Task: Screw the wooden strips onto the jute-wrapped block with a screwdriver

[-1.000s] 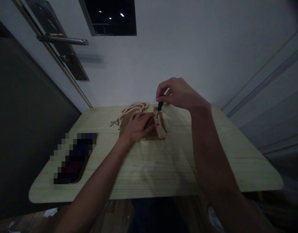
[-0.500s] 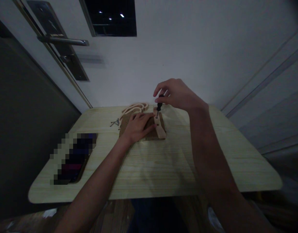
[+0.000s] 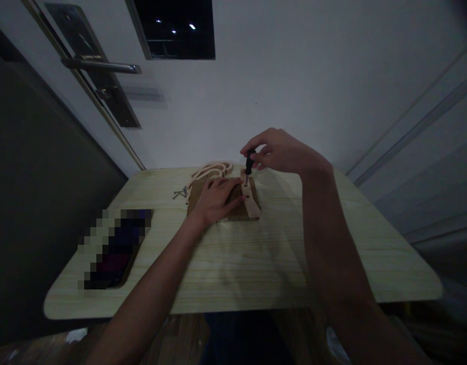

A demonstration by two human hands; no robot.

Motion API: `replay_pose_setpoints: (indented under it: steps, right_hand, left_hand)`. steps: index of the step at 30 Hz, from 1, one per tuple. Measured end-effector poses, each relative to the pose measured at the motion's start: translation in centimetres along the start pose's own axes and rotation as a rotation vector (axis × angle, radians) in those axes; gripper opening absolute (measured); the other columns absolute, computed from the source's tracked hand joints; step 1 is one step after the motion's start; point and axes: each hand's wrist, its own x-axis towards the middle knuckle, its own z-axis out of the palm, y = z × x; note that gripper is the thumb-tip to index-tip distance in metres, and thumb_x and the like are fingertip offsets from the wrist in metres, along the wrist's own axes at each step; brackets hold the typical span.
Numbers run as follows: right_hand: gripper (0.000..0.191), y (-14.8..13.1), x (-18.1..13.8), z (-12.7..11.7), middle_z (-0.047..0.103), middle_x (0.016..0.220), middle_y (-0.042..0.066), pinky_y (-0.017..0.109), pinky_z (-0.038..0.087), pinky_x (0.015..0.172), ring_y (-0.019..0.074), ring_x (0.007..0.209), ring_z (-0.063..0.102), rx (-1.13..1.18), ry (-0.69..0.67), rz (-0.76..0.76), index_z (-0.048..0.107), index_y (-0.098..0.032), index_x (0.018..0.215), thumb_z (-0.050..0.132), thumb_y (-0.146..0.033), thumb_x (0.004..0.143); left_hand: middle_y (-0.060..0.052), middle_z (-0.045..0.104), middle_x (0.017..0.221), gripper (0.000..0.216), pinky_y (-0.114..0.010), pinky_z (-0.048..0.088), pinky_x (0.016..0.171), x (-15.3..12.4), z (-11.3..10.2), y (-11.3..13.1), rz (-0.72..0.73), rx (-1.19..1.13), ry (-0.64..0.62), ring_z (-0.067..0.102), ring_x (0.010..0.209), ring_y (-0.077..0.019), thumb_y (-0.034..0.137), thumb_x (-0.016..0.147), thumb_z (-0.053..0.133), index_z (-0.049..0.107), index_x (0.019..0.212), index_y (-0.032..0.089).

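My right hand (image 3: 273, 149) grips a small screwdriver (image 3: 249, 163) by its black handle, fingers around the upper part. The screwdriver stands nearly upright, its tip at a hole or screw in a pale wooden piece (image 3: 250, 205). That piece lies across the right end of a brown wooden board (image 3: 233, 215). Flat on the board rests my left hand (image 3: 215, 202), fingers spread, with fingertips touching the pale piece's left edge. Another dark hole shows in the pale piece nearer to me. Whether a screw sits under the tip is too small to tell.
Several loose screws (image 3: 179, 193) lie left of the board. Curved pale wooden parts (image 3: 210, 170) are behind it, near the white door (image 3: 294, 76). A phone (image 3: 119, 253), partly pixelated, lies on the left of the light wooden table (image 3: 233, 284). A door handle (image 3: 104, 66) juts out at upper left.
My right hand has turned and dropped slightly around the screwdriver handle, its fingers closing more on it. My left hand and the board have stayed in place.
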Motion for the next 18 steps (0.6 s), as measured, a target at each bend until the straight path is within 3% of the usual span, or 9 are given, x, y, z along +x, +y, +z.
replay_pose_setpoints:
  steps: [6, 11, 18]
  right_hand:
    - [0.013, 0.08, 0.32, 0.33, 0.066, 0.07, 0.002, 0.029, 0.043, 0.068, 0.0156, 0.068, 0.06, -0.067, 0.073, 0.024, 0.072, -0.018, 0.082, 0.07, -0.029, 0.075]
    - [0.024, 0.44, 0.76, 0.83, 0.067, 0.076, 0.005, 0.03, 0.044, 0.067, 0.0165, 0.072, 0.06, -0.025, 0.161, 0.032, 0.07, -0.016, 0.079, 0.075, -0.038, 0.071]
    - [0.017, -0.39, 0.38, 0.24, 0.069, 0.076, 0.004, 0.027, 0.045, 0.062, 0.0133, 0.063, 0.06, 0.089, 0.041, -0.002, 0.073, -0.016, 0.086, 0.069, -0.029, 0.076]
  left_hand:
    - [-0.004, 0.055, 0.136, 0.049, -0.05, 0.03, 0.102, -0.02, 0.1, -0.1, 0.005, -0.001, 0.008, 0.041, 0.127, -0.0284, 0.052, 0.092, 0.041, 0.044, 0.134, 0.028]
    - [-0.004, 0.054, 0.136, 0.049, -0.05, 0.029, 0.103, -0.04, 0.09, -0.13, 0.002, 0.001, 0.008, 0.041, 0.127, -0.028, 0.053, 0.094, 0.037, 0.044, 0.135, 0.027]
    - [-0.004, 0.055, 0.136, 0.05, -0.049, 0.029, 0.103, -0.05, -0.02, -0.02, 0.011, 0.014, 0.008, 0.042, 0.125, -0.028, 0.053, 0.093, 0.038, 0.044, 0.135, 0.026]
